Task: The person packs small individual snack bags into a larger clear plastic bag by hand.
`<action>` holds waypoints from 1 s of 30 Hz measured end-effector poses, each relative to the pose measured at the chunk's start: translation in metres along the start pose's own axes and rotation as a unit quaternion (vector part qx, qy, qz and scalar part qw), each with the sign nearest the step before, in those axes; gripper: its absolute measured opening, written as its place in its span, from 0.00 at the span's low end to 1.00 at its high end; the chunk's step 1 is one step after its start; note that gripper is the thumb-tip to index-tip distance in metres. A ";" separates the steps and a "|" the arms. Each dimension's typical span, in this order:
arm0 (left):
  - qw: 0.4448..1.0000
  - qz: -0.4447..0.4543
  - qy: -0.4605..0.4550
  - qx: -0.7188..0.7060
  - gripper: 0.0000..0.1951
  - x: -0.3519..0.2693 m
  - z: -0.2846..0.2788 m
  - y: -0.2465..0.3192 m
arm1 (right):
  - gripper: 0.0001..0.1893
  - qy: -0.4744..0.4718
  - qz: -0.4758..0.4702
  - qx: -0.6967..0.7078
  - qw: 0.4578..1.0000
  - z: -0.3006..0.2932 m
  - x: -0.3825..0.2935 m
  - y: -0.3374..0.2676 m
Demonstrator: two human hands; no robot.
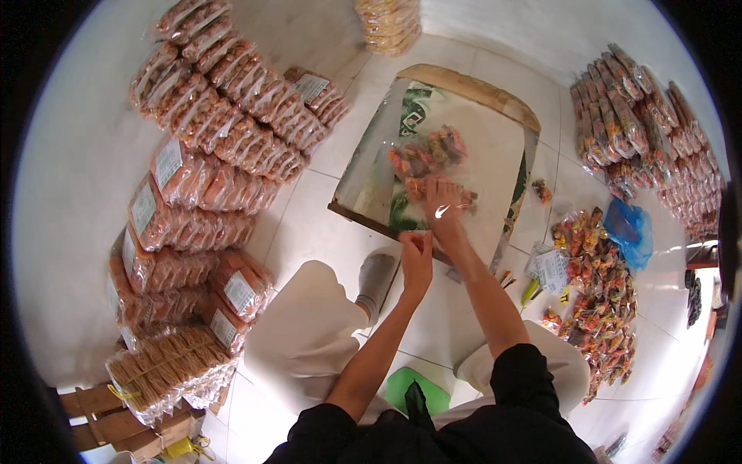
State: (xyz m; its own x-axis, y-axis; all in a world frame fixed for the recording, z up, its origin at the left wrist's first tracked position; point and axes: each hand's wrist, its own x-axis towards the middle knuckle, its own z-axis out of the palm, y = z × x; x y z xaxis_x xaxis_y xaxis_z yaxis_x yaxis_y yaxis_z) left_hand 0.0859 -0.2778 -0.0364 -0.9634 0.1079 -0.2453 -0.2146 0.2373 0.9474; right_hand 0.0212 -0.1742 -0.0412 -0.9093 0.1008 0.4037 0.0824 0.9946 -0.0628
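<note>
A low board-topped table [493, 127] with a worn wooden rim stands before me. Small clear packets with orange and red contents [429, 152] lie on it in rows. My right hand [443, 200], slightly blurred, is over the nearest row, its fingers pointing away from me. Bright glints on it suggest a clear plastic bag [442, 212] around the hand. Close to the table's front edge, my left hand [417, 255] has thumb and fingers pinched together, seemingly on the edge of that clear plastic. The grip of the right fingers is hidden.
Bagged packs [214, 116] are stacked high at left, above a bundle of thin brown sticks [168, 362]. Right of the table lie a pile of small packets [603, 301], printed labels [552, 269], a green-handled cutter [530, 292] and a blue plastic bag [629, 232]. More packs [620, 116] stand behind.
</note>
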 end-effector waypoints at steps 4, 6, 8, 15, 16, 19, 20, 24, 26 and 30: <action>0.934 0.273 0.215 0.079 0.08 0.043 -0.002 0.039 | 0.22 0.036 0.028 0.027 0.999 0.007 -0.013 0.006; 0.917 0.352 0.100 0.160 0.09 0.090 -0.018 0.075 | 0.25 0.007 -0.010 0.213 0.977 -0.025 -0.012 0.000; 0.830 0.470 0.008 0.300 0.12 0.142 -0.031 0.090 | 0.24 0.040 0.042 0.256 0.965 -0.048 -0.008 -0.013; 0.737 0.519 -0.063 0.430 0.23 0.191 -0.003 0.083 | 0.17 0.131 0.329 0.596 0.720 -0.052 0.039 0.007; 0.735 0.519 -0.078 0.430 0.24 0.193 -0.005 0.081 | 0.17 0.116 0.361 0.667 0.641 -0.054 0.044 0.006; 0.746 0.505 -0.130 0.414 0.25 0.185 0.009 0.088 | 0.21 0.097 0.337 0.441 0.826 -0.019 0.035 0.021; 0.753 0.489 -0.155 0.411 0.25 0.183 0.009 0.089 | 0.20 0.112 0.382 0.397 0.827 -0.010 0.040 0.018; 0.773 0.497 -0.155 0.362 0.24 0.178 0.018 0.094 | 0.14 0.246 0.417 0.537 0.691 0.027 0.035 0.017; 0.762 0.510 -0.139 0.374 0.23 0.179 0.017 0.094 | 0.13 0.220 0.449 0.521 0.691 0.032 0.039 0.023; 0.767 0.494 -0.143 0.385 0.23 0.181 0.012 0.092 | 0.10 0.197 0.479 0.474 0.712 0.020 0.044 0.019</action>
State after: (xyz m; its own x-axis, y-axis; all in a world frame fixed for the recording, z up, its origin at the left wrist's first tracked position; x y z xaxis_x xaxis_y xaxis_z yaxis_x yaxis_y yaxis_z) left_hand -0.1065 -0.2244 0.0041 -0.4970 0.7828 0.3745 0.8610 0.3912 0.3250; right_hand -0.0250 -0.1515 -0.0427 -0.4210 0.9067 -0.0257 0.1058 0.0210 -0.9942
